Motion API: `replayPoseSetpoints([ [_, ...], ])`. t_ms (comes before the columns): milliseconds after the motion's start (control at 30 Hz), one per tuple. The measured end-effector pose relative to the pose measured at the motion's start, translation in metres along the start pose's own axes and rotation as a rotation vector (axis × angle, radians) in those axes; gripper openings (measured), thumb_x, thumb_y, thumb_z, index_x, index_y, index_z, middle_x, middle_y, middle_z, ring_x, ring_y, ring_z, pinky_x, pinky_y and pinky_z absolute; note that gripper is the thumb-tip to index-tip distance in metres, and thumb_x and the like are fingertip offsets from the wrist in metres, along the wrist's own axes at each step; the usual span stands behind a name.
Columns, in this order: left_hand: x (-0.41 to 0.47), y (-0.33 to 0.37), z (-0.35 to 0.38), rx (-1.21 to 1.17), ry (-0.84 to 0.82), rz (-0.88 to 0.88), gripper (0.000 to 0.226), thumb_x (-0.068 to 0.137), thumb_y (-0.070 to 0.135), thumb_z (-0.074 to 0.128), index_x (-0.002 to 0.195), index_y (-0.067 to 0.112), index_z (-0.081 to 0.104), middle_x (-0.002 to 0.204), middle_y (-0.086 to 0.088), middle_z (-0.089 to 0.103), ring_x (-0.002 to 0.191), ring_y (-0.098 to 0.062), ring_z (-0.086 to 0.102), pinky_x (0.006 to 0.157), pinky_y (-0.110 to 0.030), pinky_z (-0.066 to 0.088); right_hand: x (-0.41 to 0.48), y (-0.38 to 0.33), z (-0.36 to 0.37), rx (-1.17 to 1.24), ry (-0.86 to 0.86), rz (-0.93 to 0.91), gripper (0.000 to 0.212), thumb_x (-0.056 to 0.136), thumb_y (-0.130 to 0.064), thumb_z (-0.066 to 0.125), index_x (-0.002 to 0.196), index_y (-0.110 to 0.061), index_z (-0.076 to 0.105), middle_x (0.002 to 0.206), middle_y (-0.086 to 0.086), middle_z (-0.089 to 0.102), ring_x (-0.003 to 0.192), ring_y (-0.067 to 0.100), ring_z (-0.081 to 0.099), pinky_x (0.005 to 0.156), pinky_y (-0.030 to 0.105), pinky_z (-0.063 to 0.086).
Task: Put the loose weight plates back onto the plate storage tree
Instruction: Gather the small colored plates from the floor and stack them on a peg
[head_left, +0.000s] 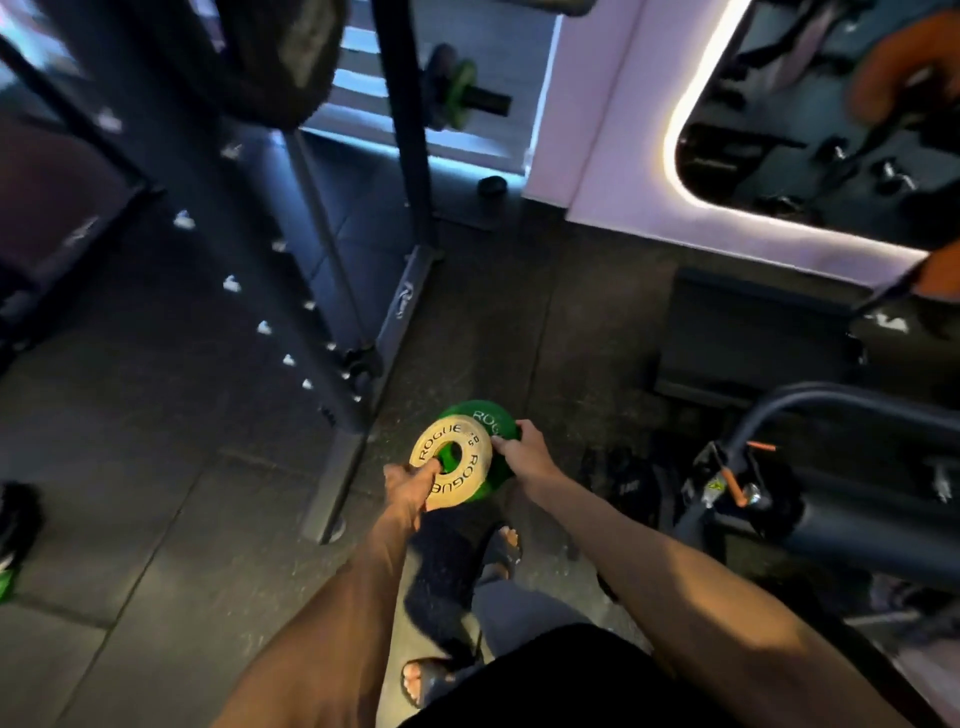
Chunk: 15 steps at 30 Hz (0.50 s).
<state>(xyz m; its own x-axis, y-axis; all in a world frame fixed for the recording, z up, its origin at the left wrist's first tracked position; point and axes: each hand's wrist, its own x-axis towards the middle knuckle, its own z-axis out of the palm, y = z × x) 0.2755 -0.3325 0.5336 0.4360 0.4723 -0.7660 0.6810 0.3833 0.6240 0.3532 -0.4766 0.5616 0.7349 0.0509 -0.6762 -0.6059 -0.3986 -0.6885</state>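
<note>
In the head view, the person holds two round weight plates stacked together, a little below the middle of the picture towards 6 o'clock, above the dark rubber floor. The smaller white plate, lettered ROGUE, lies on top of a wider green plate, which shows past its rim from 12 to 5 o'clock.

The left grip comes in from 7 o'clock of the stack. Its fingers are curled on the white plate, with a digit hooked into the centre hole. The right grip closes on the green plate's edge at 3 o'clock, with its fingertips touching the white plate's rim.

A dark metal frame with a row of pale markings slants from 11 o'clock down towards the stack, and its foot stands on the floor just left of the plates. A big dark plate hangs at 12 o'clock, blurred. Further back, another green plate sits on a black bar. A mirror edged with a light strip fills 2 o'clock. Two sandalled feet stand at 6 o'clock, below the stack.
</note>
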Motion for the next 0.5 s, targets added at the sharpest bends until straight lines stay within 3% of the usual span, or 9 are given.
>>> replayPoseSetpoints([
  [167,0.023,0.053,0.069,0.146,-0.105,0.03,0.043,0.087,0.005,0.069,0.117,-0.001,0.039,0.117,-0.025,0.06,0.097,-0.038,0.068,0.076,-0.054,0.059,0.053,-0.026,-0.057,0.116,0.024,0.014,0.03,0.099,-0.014,0.058,0.128,-0.009,0.05,0.124,0.016,0.061,0.114,0.032,0.062,0.094,0.051,0.056],
  [267,0.035,0.085,0.103,0.233,-0.157,0.061,0.043,0.087,0.007,0.068,0.117,0.004,0.038,0.112,-0.023,0.061,0.08,-0.03,0.069,0.05,-0.035,0.059,0.078,-0.044,-0.085,0.162,0.054,-0.007,0.029,0.099,-0.014,0.059,0.127,-0.009,0.05,0.123,0.016,0.061,0.109,0.029,0.062,0.08,0.043,0.058],
  [333,0.042,0.105,0.124,0.283,-0.184,0.091,0.04,0.088,0.008,0.068,0.117,0.004,0.039,0.108,-0.021,0.061,0.072,-0.022,0.065,0.038,-0.025,0.049,0.094,-0.056,-0.101,0.181,0.09,-0.026,0.03,0.098,-0.012,0.06,0.127,-0.008,0.051,0.124,0.016,0.062,0.108,0.027,0.061,0.084,0.038,0.055],
  [400,0.051,0.123,0.141,0.332,-0.196,0.107,0.042,0.089,0.011,0.068,0.119,0.004,0.04,0.111,-0.019,0.06,0.077,-0.021,0.064,0.042,-0.027,0.048,0.108,-0.069,-0.115,0.193,0.115,-0.018,0.033,0.098,-0.012,0.06,0.129,-0.008,0.051,0.124,0.012,0.06,0.11,0.025,0.059,0.093,0.04,0.051],
  [500,0.063,0.149,0.167,0.347,-0.253,0.1,0.039,0.092,0.012,0.066,0.117,0.007,0.036,0.105,-0.013,0.054,0.077,-0.019,0.062,0.038,-0.022,0.049,0.134,-0.087,-0.132,0.222,0.148,0.011,0.037,0.098,-0.015,0.061,0.133,-0.009,0.05,0.124,0.009,0.058,0.11,0.021,0.056,0.092,0.037,0.048],
])
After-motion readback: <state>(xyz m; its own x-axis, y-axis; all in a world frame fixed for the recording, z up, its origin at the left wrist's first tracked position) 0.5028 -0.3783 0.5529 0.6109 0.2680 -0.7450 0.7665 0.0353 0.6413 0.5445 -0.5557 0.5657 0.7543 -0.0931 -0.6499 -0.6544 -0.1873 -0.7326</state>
